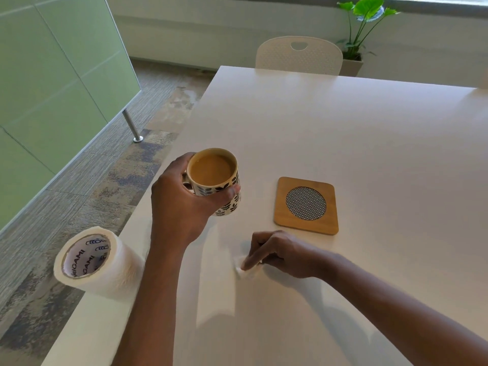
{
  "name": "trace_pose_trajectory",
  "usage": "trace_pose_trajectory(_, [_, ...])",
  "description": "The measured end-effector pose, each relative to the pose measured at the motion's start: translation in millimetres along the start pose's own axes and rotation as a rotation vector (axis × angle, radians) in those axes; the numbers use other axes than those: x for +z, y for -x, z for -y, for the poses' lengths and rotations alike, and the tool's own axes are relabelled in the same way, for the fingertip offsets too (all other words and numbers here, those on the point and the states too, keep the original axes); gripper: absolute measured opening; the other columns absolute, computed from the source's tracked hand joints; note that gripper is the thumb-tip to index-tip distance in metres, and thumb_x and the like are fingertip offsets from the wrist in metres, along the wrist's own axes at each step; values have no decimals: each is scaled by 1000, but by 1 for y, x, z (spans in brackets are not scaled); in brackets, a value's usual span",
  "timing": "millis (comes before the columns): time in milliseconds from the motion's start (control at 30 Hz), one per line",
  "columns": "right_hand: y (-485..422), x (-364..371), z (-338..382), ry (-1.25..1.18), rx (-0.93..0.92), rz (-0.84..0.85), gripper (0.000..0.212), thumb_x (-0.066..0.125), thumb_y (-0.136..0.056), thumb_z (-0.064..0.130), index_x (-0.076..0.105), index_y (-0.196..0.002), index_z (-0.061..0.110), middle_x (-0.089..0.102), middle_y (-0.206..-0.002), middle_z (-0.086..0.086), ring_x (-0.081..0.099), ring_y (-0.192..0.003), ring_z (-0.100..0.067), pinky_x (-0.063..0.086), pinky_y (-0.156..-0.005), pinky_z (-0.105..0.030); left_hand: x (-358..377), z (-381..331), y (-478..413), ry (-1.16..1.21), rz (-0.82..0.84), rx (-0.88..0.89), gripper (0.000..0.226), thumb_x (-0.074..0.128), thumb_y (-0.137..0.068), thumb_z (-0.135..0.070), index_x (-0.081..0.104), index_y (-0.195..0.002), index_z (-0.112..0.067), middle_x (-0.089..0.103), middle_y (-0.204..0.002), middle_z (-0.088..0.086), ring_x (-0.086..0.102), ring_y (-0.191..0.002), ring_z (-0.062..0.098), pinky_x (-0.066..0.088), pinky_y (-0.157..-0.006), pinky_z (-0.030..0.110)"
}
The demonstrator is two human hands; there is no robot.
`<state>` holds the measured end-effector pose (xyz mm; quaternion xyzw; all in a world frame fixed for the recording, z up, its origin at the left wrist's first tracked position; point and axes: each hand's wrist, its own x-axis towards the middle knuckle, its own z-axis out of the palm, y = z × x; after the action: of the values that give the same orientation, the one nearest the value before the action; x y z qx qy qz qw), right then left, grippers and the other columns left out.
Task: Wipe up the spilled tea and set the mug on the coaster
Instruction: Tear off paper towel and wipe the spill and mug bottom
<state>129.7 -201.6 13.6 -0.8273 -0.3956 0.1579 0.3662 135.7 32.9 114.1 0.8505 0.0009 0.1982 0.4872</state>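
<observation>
Paper tissue (244, 268), crumpled, is pinched in the curled right hand (280, 253) and pressed to the worktop (369, 141); wiping position. Left hand (179, 204) grips the full mug (235, 178), apparently held clear of the wiping area. Coaster (306, 206) sits bare, near the mug's right. Roll (92, 260) stands at the left edge.

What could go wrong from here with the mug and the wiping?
1. The mug is nearly full of tea; tilting it in the left hand could spill more.
2. The right hand pinches only a small tissue, which may smear rather than absorb.
3. The paper roll sits at the table edge and could be knocked off.
</observation>
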Motion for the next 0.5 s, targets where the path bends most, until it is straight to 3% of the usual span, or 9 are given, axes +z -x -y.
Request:
trace_pose_trajectory(67, [15,6,3,-15,43,-4,34,68,-97,-4,83,-117,19,66,-99,-4,66,-87,-12,47,-77,-13,0,-1,1,6,5,3,75,83,-52,-74,65,-115,-36,72,-107,-15,68,-99,4,64,-80,37])
trace_pose_trajectory(133, [32,15,6,-146,117,-106,37,67,-97,-6,82,-118,20,66,-100,-3,65,-88,-7,48,-79,-12,1,-1,2,8,6,2,76,82,-51,-74,65,-115,-36,72,-107,-13,68,-99,4,64,-80,39])
trace_pose_trajectory(233, [48,27,14,-467,219,-467,38,64,-96,-11,83,-115,17,70,-111,-1,69,-103,-11,51,-87,-19,3,1,4,5,15,-6,75,83,-51,-72,66,-114,-35,72,-105,-14,68,-98,3,63,-82,41])
trace_pose_trajectory(300, [45,31,18,-495,276,-700,43,62,-96,-14,83,-114,18,74,-118,6,70,-108,-9,52,-88,-19,5,3,6,-6,26,-1,76,85,-52,-70,67,-116,-32,72,-107,-12,69,-98,10,63,-82,43])
trace_pose_trajectory(400, [28,30,18,-488,379,-959,50,65,-98,-7,83,-114,36,79,-94,2,61,-79,-6,48,-73,-20,6,5,10,-12,39,21,74,86,-55,-70,66,-116,-34,72,-109,-13,69,-100,9,63,-82,41])
trace_pose_trajectory(433, [21,30,17,-487,398,-1006,49,66,-98,-5,83,-114,38,77,-84,0,55,-73,-6,45,-70,-20,6,5,11,-16,42,26,74,85,-55,-71,65,-117,-36,71,-110,-14,68,-101,8,63,-83,40])
trace_pose_trajectory(500, [8,35,14,-432,428,-1023,47,65,-96,-7,83,-114,33,67,-65,13,46,-63,0,39,-63,-15,7,5,13,-20,49,29,79,83,-54,-74,65,-120,-35,70,-112,-14,68,-102,9,63,-84,40])
